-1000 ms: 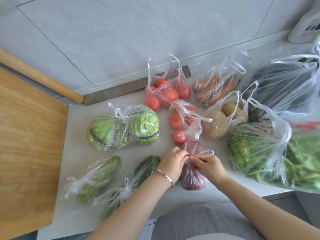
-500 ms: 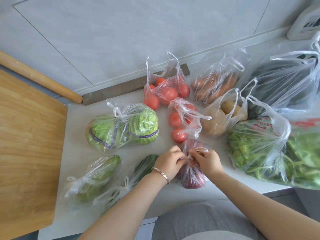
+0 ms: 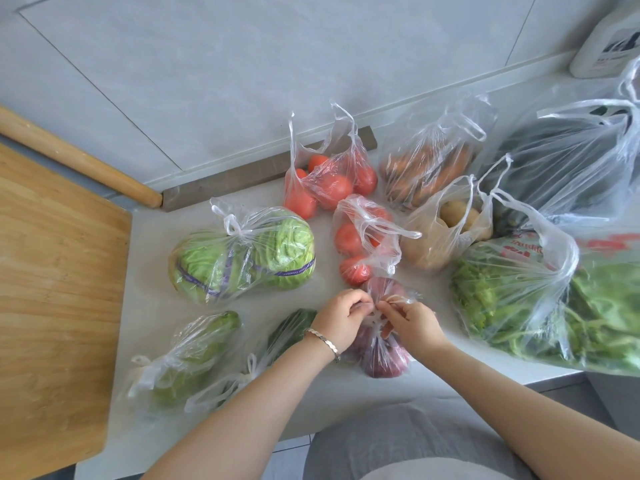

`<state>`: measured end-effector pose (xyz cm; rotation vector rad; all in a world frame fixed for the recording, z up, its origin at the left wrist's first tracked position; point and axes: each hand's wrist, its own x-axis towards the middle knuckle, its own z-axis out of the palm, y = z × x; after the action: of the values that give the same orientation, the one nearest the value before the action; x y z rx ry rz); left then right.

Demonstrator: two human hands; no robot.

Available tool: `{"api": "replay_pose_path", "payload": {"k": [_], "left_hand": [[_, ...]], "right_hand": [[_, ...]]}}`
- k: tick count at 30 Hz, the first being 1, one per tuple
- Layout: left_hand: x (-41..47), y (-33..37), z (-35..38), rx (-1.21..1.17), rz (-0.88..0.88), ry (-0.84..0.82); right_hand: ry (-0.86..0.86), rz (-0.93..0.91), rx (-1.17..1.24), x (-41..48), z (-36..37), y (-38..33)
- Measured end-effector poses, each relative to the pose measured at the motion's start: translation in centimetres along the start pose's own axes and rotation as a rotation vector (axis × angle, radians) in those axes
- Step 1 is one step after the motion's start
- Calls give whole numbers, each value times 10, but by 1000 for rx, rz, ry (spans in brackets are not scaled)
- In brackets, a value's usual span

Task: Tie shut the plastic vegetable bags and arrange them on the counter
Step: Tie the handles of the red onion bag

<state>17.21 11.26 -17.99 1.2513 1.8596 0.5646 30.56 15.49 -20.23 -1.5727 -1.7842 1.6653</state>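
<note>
Head view: left hand [image 3: 341, 315] and right hand [image 3: 412, 322] fingers pinch the handles [image 3: 398, 299]; the bag [image 3: 384, 362] lies directly beneath, near the counter's [image 3: 152, 271] front edge.

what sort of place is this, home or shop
Probably a home kitchen: a pale counter against a tiled wall, a wooden cutting board, a rolling pin, and a bag of tomatoes among groceries. The left hand and right hand pinch a bag of reddish produce.
</note>
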Motion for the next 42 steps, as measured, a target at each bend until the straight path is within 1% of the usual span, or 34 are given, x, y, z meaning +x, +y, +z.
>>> {"api": "replay_pose_path", "payload": {"k": [3, 6, 8, 11, 13, 16, 18, 22, 28, 32, 33, 35, 37, 40, 42], "left_hand": [[-3, -1, -4, 53, -39, -44], [-5, 1, -8, 104, -38, -89], [-4, 3, -9, 178, -7, -118], [0, 6, -6, 240, 10, -114], [3, 7, -4, 179, -22, -110], [3, 7, 0, -96, -123, -77], [1, 5, 1, -200, -174, -44], [-2, 2, 2, -276, -208, -14], [-1, 1, 8, -365, -263, 36], [1, -1, 11, -429, -363, 96], [2, -1, 10, -460, -386, 104], [3, 0, 7, -495, -414, 94], [3, 2, 5, -510, -422, 73], [2, 4, 4, -503, -418, 48], [2, 4, 4, -485, -398, 34]], "right_hand": [[-8, -20, -53, 1, -1, -3], [-14, -7, -3, 2, 0, -3], [-21, 17, 33, 3, 0, -2], [-60, 78, 153, 6, -2, 0], [-74, 97, 211, 6, -4, -1], [-66, 108, 238, 2, -6, -5], [-50, 141, 282, -1, -6, -5], [-8, 176, 358, -3, -3, -2], [68, 198, 288, -1, 2, -2], [116, 208, 230, -4, 4, -9], [103, 171, 224, -7, 4, -8], [41, 39, 194, -16, 4, -6], [16, -94, 51, -20, 3, 2], [53, -256, -198, -19, 3, 7], [82, -348, -289, -17, 7, 8]]}}
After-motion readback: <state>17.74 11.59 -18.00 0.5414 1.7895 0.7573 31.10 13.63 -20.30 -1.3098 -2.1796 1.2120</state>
